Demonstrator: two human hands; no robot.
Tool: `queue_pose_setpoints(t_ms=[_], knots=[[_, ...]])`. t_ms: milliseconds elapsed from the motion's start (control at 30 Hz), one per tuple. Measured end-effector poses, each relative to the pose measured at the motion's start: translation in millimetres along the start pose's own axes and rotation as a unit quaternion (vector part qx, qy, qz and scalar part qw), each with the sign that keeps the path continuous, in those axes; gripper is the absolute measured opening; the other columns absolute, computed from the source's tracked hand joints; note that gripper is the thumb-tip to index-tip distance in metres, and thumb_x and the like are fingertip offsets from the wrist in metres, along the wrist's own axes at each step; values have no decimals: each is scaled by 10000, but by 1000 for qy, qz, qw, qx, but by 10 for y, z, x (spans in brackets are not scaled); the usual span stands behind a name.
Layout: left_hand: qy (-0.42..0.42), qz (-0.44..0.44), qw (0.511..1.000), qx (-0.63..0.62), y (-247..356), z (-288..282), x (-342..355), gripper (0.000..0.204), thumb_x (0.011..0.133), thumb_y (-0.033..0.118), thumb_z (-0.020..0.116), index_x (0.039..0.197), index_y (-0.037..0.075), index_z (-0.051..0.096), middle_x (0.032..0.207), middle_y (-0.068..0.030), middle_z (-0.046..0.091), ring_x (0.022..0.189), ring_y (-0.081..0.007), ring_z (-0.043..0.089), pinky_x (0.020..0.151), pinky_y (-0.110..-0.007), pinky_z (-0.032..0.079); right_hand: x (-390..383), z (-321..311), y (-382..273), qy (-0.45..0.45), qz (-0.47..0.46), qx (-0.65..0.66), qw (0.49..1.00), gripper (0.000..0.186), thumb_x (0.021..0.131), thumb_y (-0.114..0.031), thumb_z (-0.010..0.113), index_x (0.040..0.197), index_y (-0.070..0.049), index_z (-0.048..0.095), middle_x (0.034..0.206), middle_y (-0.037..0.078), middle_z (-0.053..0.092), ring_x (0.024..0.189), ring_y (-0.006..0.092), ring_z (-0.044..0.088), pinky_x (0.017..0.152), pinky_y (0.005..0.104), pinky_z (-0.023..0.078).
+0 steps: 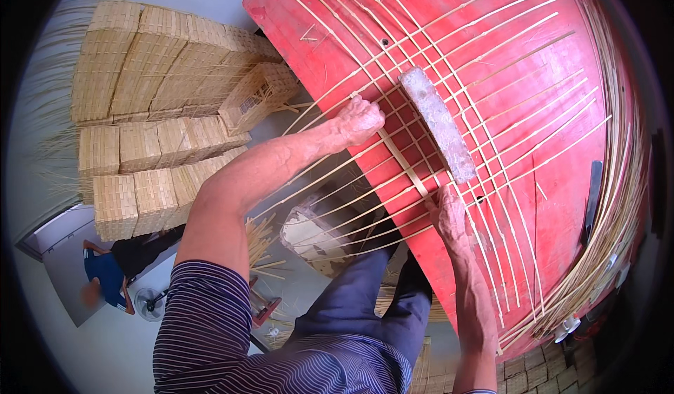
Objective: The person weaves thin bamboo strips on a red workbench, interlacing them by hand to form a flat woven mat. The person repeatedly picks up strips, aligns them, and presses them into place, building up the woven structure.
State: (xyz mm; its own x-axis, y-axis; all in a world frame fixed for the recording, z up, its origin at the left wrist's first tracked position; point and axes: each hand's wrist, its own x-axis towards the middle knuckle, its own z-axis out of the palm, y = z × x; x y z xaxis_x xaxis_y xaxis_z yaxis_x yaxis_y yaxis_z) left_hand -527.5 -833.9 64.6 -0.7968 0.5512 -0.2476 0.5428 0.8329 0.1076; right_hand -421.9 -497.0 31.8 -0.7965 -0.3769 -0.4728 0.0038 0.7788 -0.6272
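Observation:
A woven grid of thin bamboo strips lies on a red board, its loose ends reaching out on all sides. A wider, flat bamboo strip crosses the long strips at the grid's near edge. My left hand is closed around this flat strip near its far end, with the strip's tip showing above the fist. At the strip's other end my right hand pinches it, the fingertips partly hidden among the crossing strips. A heavy grey rectangular block rests on the grid just beyond both hands.
Stacks of woven bamboo baskets stand at the left. Long loose strips line the right side of the red board. A pale block sits below the board's near edge. Farther back are a person and a fan.

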Motion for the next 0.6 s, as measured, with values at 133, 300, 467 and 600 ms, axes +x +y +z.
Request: queue_pose_setpoints(t_ms=[133,300,467,600], knots=[[-44,-11,999,-15,-5,-15,37,78,780,109,615,782,51,667,781,-171,655,783,-340,684,709,-480,512,1,18,3,-3,7,5,1000,386,791,-201,787,942,-16,483,692,242,626,684,464,639,597,552,490],[-41,-89,990,-104,-61,-140,268,97,773,97,621,815,49,693,786,-185,664,790,-354,689,685,-488,538,-11,-27,35,-4,21,3,1000,384,783,-195,791,942,-20,488,696,245,630,692,464,642,598,551,492],[142,-113,961,-211,-197,75,202,80,784,104,624,822,34,635,871,-170,590,820,-364,647,705,-499,519,19,19,-3,25,1,20,999,348,762,-131,797,872,-35,481,648,196,573,624,411,610,553,493,452],[19,53,997,-50,-185,-43,-3,126,757,104,637,880,77,644,903,-111,582,915,-301,595,768,-433,479,-18,28,15,40,1,15,999,343,738,-94,802,846,-41,480,627,170,554,605,391,600,539,465,440]])
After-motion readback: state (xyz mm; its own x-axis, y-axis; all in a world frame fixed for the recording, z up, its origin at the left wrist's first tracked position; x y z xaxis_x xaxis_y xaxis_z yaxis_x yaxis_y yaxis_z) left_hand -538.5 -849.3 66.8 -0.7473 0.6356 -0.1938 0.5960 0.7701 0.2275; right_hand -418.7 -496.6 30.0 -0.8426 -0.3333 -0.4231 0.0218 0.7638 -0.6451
